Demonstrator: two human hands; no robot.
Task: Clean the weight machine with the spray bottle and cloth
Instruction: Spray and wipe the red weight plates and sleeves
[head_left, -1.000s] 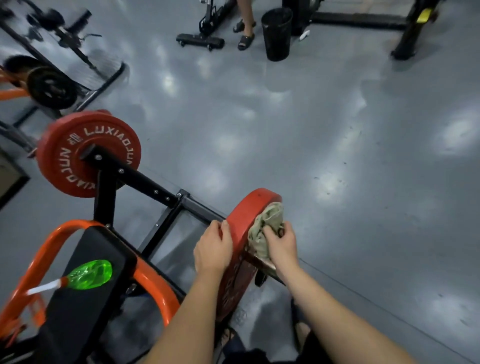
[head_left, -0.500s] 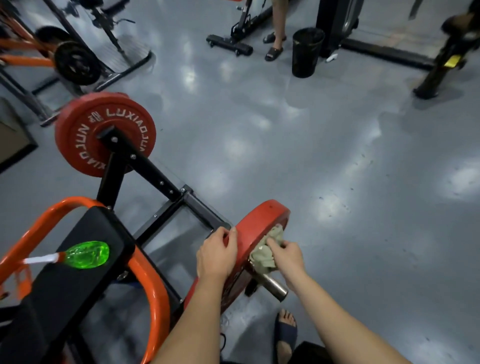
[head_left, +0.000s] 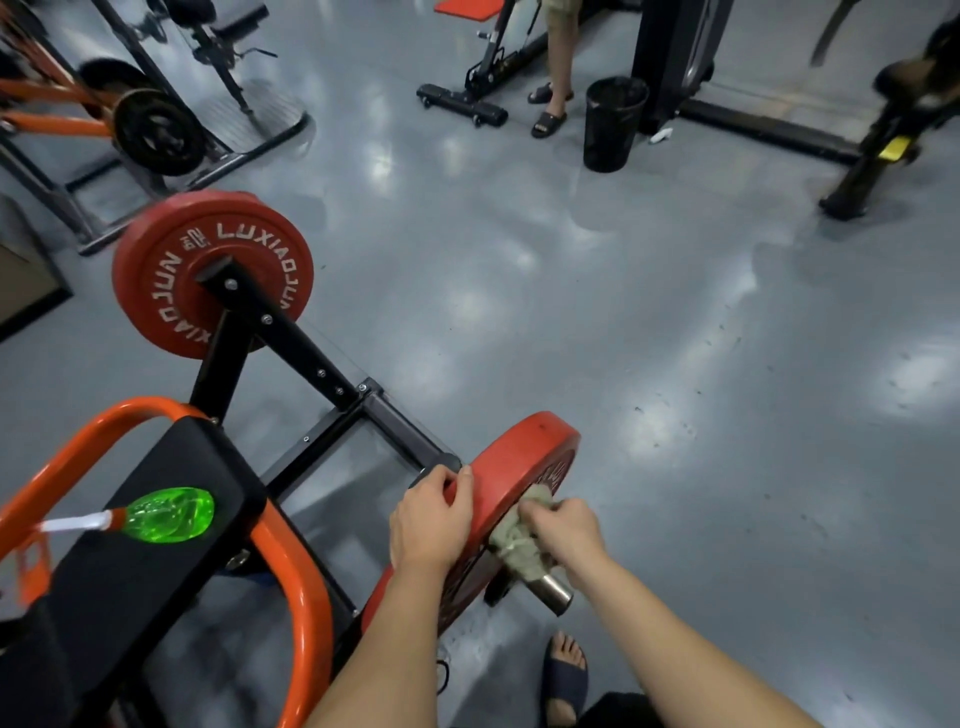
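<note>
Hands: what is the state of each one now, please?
Left hand: closed on the plate rim.
Right hand: closed, holding the cloth against the plate.

dim indoor light | ceiling glare on floor (head_left: 519, 270) | edges warped, perhaps blurred

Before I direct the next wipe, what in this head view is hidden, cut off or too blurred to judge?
- Near red plate: its outer face is seen almost edge-on and partly covered by the cloth and right hand, so remaining dirt cannot be judged.
- Spray bottle: liquid level unclear through the glare; nozzle tip blurred.
- Machine frame: lower left part cut off by the picture edge.
- Left hand: fingertips curl behind the plate rim.
</note>
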